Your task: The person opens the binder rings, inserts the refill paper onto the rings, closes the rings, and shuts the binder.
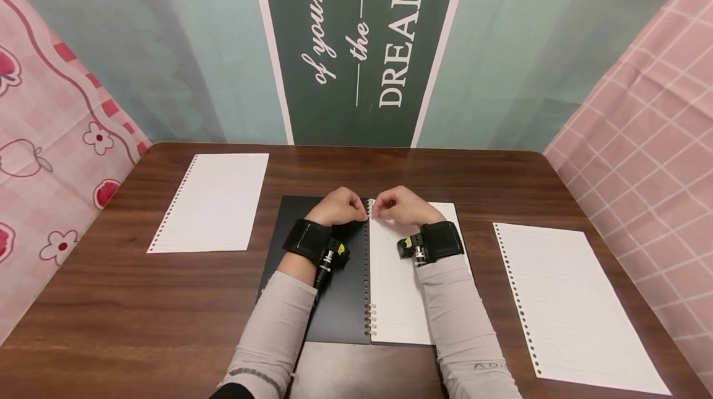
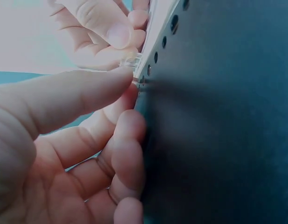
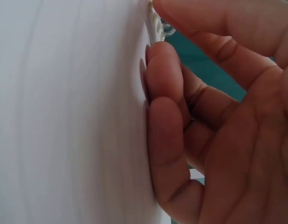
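A loose-leaf notebook lies spread flat, its black cover [image 1: 340,300] on the left and lined white pages [image 1: 398,300] on the right. At the top of its spine, my left hand [image 1: 341,206] pinches a clear plastic binder ring clip [image 2: 131,59] between thumb and index finger. My right hand [image 1: 405,206] grips the same clip from the page side, and its lower fingers [image 3: 165,135] rest against the paper. Fingertips partly cover the clip. A second ring clip [image 1: 371,320] sits at the spine's lower end. Punched holes line the cover's edge between them.
One loose punched sheet [image 1: 214,201] lies on the wooden table [image 1: 167,318] at the far left, another sheet [image 1: 579,306] at the right. Fabric hangs behind and on both sides. A grey surface [image 1: 367,371] shows below the notebook.
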The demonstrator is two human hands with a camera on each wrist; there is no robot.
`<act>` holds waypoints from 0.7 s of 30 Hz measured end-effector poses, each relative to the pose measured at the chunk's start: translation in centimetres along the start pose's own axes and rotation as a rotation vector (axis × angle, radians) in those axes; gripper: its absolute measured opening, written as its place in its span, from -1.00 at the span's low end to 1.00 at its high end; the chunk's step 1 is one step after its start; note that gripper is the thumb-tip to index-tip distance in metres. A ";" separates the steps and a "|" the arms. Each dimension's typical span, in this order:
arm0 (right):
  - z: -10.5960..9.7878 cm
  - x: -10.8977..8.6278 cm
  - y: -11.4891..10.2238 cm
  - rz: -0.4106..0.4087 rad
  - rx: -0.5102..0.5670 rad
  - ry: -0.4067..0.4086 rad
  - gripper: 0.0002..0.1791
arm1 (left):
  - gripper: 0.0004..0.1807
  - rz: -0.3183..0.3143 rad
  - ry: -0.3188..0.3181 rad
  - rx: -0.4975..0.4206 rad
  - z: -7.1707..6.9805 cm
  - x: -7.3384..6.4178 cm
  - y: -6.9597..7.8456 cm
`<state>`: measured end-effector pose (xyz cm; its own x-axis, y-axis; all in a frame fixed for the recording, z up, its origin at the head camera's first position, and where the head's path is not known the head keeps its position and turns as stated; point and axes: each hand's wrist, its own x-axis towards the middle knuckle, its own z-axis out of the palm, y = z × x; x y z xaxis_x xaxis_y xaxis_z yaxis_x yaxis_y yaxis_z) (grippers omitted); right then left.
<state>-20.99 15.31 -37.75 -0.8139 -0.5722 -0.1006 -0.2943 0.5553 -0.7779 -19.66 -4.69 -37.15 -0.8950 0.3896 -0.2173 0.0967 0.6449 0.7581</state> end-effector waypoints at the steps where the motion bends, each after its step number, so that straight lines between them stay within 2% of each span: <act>1: 0.0 0.0 0.0 -0.001 -0.002 -0.001 -0.92 | -0.89 0.001 -0.001 0.001 0.0 0.0 0.0; 12: 0.0 0.3 0.0 0.017 0.000 0.009 -0.94 | -0.88 0.003 -0.002 0.013 -0.3 0.2 -0.1; 15: 0.1 0.4 0.1 0.089 0.026 0.038 -0.90 | -0.88 0.009 -0.018 0.002 -0.3 0.2 -0.2; 18: 0.3 0.7 0.0 0.187 0.051 0.103 -0.87 | -0.83 0.008 -0.028 -0.018 -0.3 0.3 -0.3; 21: 0.6 1.1 -0.4 0.260 0.036 0.172 -0.83 | -0.74 -0.014 -0.013 -0.034 -0.2 0.4 -0.3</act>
<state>-21.49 14.13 -37.95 -0.9333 -0.3015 -0.1950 -0.0495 0.6460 -0.7617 -20.16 -4.88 -37.30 -0.8903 0.3894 -0.2359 0.0691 0.6277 0.7754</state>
